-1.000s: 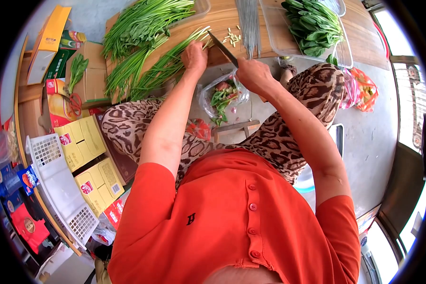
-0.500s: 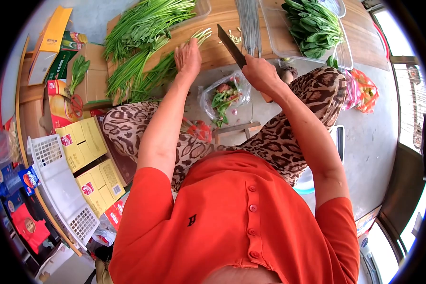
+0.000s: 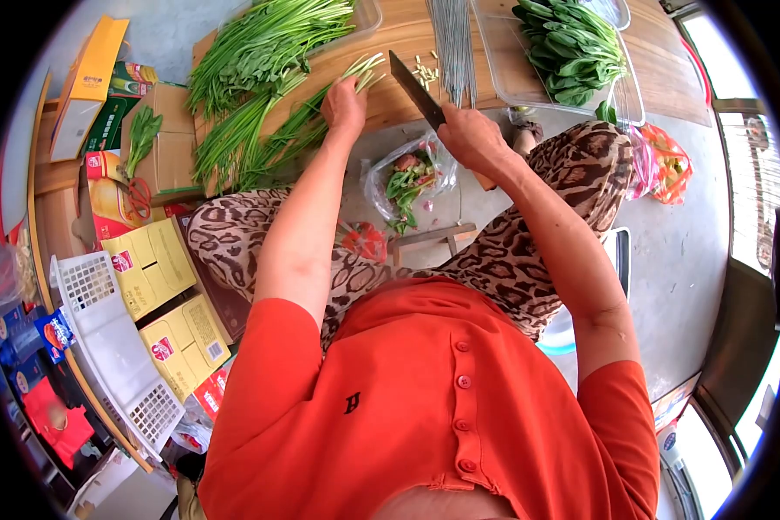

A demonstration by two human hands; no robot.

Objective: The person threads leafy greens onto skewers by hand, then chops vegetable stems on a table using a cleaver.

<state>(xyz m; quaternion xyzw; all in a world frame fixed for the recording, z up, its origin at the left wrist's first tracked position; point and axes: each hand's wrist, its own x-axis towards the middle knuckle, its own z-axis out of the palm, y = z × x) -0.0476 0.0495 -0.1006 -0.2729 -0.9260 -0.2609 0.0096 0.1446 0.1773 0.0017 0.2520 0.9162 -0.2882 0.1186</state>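
Note:
My left hand (image 3: pixel 344 107) is closed around a bunch of long green leafy stalks (image 3: pixel 260 139), whose pale ends stick out past my fingers toward the right. In my right hand (image 3: pixel 471 137) is a kitchen knife (image 3: pixel 414 87) with a broad dark blade, its tip pointing up and left beside the stalk ends. The blade is apart from the stalks. Several short cut stalk pieces (image 3: pixel 425 69) lie on the wooden table (image 3: pixel 407 30) beyond the knife. A larger heap of the same greens (image 3: pixel 260 52) lies at the upper left, partly in a clear tray.
A bundle of thin grey rods (image 3: pixel 453 52) crosses the table. To its right, a clear plastic tray (image 3: pixel 499 74) holds leafy greens (image 3: pixel 572 52). Below, a clear bag of vegetable scraps (image 3: pixel 407 182) stands between my knees. Red scissors (image 3: pixel 139 195) and yellow boxes (image 3: pixel 152 269) are at the left.
The knife and my right hand have shifted slightly left, closer to the stalk ends. The fingers of my left hand look more curled around the stalks.

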